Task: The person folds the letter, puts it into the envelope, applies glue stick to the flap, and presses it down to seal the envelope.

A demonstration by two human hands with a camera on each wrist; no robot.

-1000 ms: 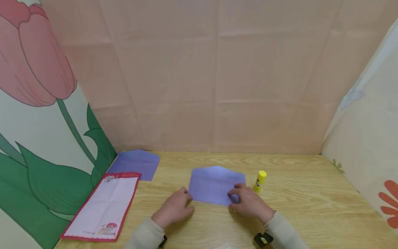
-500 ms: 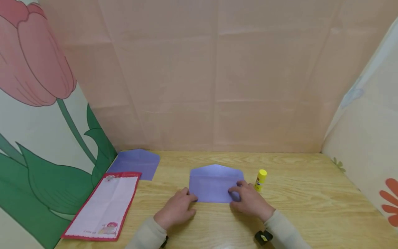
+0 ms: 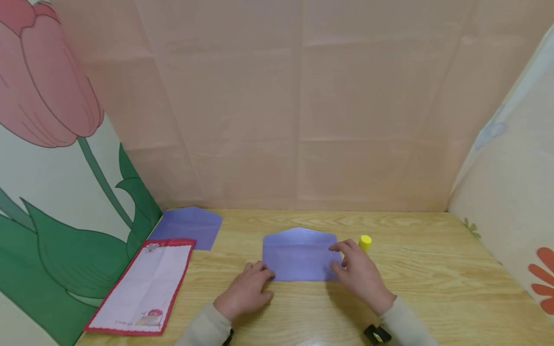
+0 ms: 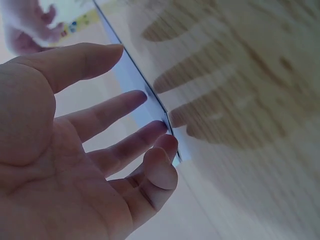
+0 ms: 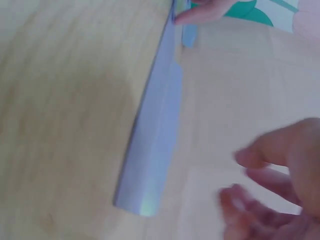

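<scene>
A purple envelope (image 3: 298,259) lies on the wooden table with its pointed flap unfolded away from me. My left hand (image 3: 246,290) rests its fingertips on the near left corner; in the left wrist view the fingers (image 4: 107,116) touch the envelope's edge and the thumb stands off. My right hand (image 3: 362,276) hovers at the right end, fingers loosely bent and holding nothing. The right wrist view shows that hand (image 5: 272,187) apart from the envelope (image 5: 150,135). Just behind the right hand stands a yellow glue stick (image 3: 365,242), its lower part hidden.
A second purple envelope (image 3: 190,226) lies at the back left. A red-bordered white sheet (image 3: 144,288) overlaps its near edge. A pinkish backdrop (image 3: 298,105) closes off the back, with patterned panels on both sides.
My right hand has lifted off the envelope and moved right, now partly covering the glue stick. The envelope has straightened slightly. My left hand has shifted slightly right, onto its corner.
</scene>
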